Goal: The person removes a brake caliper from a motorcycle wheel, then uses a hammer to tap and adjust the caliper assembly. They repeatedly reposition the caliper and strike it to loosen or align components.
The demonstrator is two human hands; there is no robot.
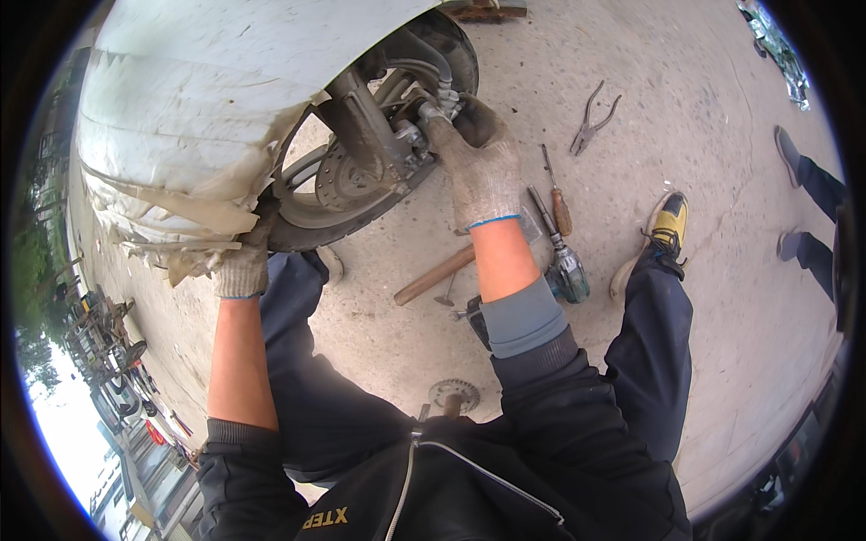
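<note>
My right hand [478,162], in a dirty knit glove, is closed beside the wheel's hub, thumb against a metal fitting. What its fingers hold is hidden. My left hand [242,270], also gloved, reaches up under the torn edge of a white body panel [198,81], close to the tyre [347,225]; its fingers are mostly hidden. Between the hands is a spoked wheel with a perforated brake disc [347,176]. A dark fork leg [365,122] runs down to the hub, next to a silvery brake part [413,140].
On the concrete lie pliers [594,122], a wooden-handled screwdriver [560,207], a teal-and-black power tool [568,270], a wooden-handled hammer [437,273] and a toothed metal disc [454,394]. Another person's legs [816,185] stand at the far right. Assorted parts [113,347] are heaped at left.
</note>
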